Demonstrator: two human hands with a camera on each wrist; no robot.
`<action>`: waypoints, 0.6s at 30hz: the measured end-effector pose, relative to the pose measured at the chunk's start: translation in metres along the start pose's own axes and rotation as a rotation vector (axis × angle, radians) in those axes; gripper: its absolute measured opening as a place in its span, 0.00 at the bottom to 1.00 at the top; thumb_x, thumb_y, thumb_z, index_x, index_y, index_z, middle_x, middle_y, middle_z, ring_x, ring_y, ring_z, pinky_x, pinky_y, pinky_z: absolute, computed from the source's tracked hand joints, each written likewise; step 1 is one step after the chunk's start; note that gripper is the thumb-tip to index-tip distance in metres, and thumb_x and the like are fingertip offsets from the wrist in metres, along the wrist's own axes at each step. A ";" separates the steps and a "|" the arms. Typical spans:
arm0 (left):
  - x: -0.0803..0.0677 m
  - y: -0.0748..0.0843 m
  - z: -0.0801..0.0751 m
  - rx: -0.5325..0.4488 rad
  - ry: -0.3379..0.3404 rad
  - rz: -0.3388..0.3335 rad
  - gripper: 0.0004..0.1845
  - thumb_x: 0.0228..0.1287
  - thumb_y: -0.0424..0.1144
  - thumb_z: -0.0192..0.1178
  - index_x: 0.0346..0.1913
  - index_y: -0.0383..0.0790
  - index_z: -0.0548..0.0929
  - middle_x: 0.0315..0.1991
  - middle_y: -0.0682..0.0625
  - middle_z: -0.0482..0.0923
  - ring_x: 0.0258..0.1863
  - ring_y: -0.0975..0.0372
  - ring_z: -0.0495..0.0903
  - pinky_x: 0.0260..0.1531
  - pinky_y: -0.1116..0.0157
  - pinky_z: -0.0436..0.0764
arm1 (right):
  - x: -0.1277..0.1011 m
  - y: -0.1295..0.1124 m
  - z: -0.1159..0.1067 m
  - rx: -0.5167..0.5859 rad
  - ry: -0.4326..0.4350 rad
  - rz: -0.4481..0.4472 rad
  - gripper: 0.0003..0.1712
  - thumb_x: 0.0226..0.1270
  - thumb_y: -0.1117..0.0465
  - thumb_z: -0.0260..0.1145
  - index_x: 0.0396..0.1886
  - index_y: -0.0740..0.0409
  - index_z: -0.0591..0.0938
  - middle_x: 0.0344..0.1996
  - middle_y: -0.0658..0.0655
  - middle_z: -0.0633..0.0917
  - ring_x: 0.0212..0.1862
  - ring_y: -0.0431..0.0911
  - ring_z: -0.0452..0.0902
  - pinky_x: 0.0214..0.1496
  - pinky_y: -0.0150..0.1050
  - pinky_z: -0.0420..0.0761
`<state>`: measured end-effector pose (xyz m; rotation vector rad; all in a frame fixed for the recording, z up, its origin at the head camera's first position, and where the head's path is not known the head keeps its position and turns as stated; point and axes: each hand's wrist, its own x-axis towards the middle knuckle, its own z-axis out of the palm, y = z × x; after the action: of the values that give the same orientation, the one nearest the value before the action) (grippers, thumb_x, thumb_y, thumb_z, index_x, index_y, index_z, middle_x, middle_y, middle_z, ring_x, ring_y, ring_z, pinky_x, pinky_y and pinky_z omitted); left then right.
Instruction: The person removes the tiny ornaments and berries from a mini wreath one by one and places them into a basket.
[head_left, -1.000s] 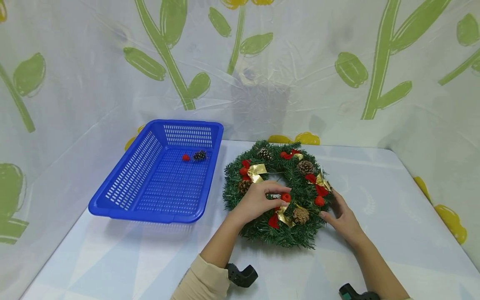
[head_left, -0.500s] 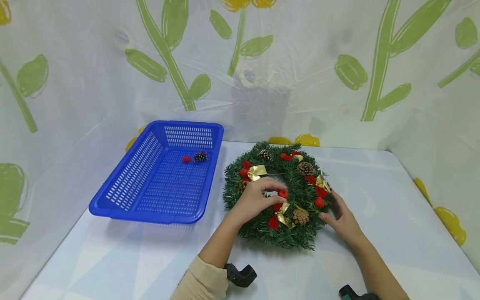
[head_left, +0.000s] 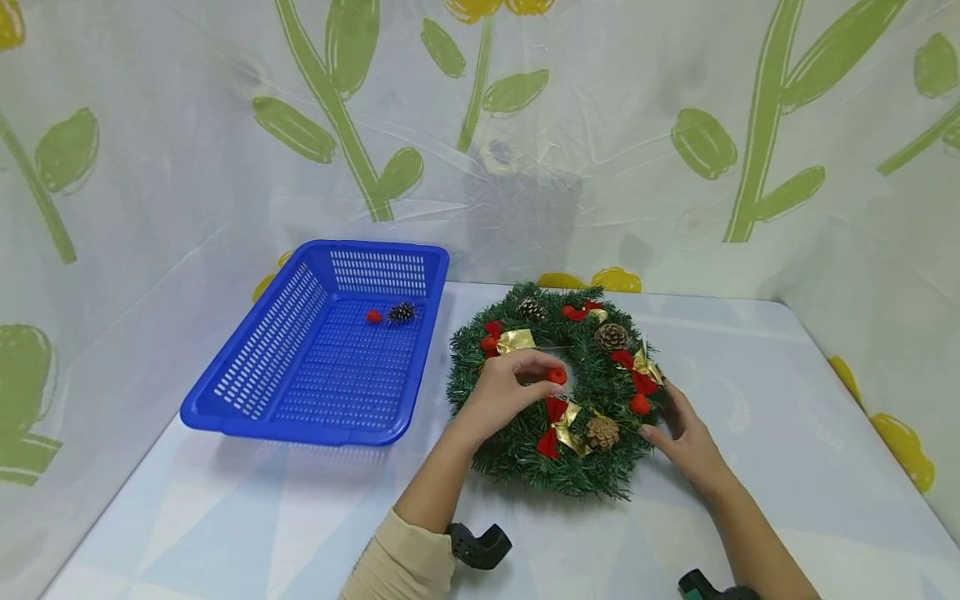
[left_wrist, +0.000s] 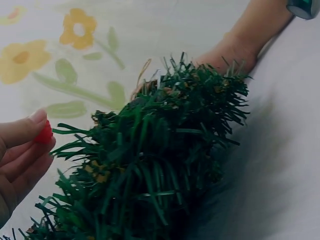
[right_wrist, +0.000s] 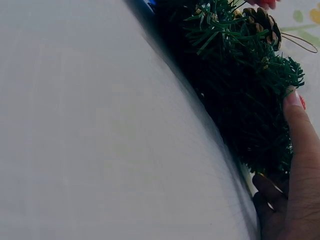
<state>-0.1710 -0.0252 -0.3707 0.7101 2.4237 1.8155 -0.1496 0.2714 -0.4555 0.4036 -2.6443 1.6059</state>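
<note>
1. Fingers (head_left: 542,363) of the left hand (head_left: 504,396) pinch a small round red berry (head_left: 556,376), held just above the open middle of the wreath (head_left: 570,467).
2. The wreath is a bristly green ring with pine cones, red bows and gold ribbon, lying flat on the white surface (head_left: 225,517).
3. The right hand (head_left: 686,442) rests against the wreath's right rim, fingers straight.
4. At far left, a perforated blue plastic basket (head_left: 255,367) holds a red ball and a cone.
</note>
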 end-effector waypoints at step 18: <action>-0.005 0.006 -0.024 -0.063 0.100 0.001 0.14 0.56 0.39 0.68 0.47 0.45 0.85 0.42 0.51 0.84 0.39 0.64 0.83 0.41 0.66 0.82 | 0.001 -0.001 -0.001 0.015 -0.011 0.009 0.48 0.66 0.66 0.60 0.74 0.67 0.40 0.68 0.80 0.49 0.67 0.75 0.45 0.55 0.09 0.53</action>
<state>-0.1718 -0.0474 -0.3592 0.6307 2.4139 1.9639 -0.1501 0.2715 -0.4543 0.4031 -2.6479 1.6315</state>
